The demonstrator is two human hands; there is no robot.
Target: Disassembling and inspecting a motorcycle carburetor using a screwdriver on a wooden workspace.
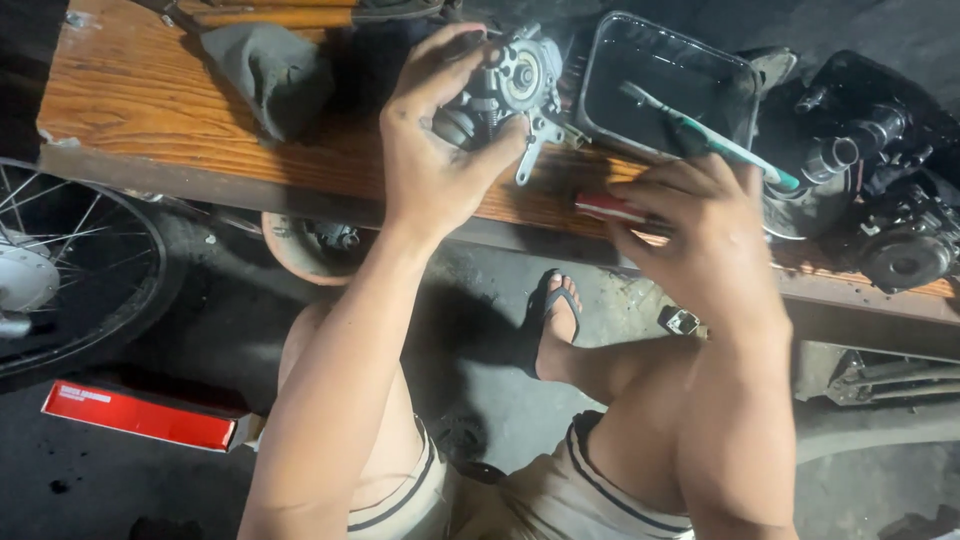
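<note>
My left hand [435,150] grips a grey metal carburettor [520,85] and holds it over the wooden bench [150,95]. My right hand [700,235] closes around a red-handled tool [608,208], whose tip is hidden behind the fingers. The tool's handle lies just right of and below the carburettor. A toothbrush [700,135] with a green and white handle rests in a dark rectangular tray [600,60] behind my right hand.
A grey rag [270,70] lies on the bench at the left. Dark engine parts [880,190] sit at the right end. A spoked wheel [60,270] and a red box [140,415] are on the floor to the left.
</note>
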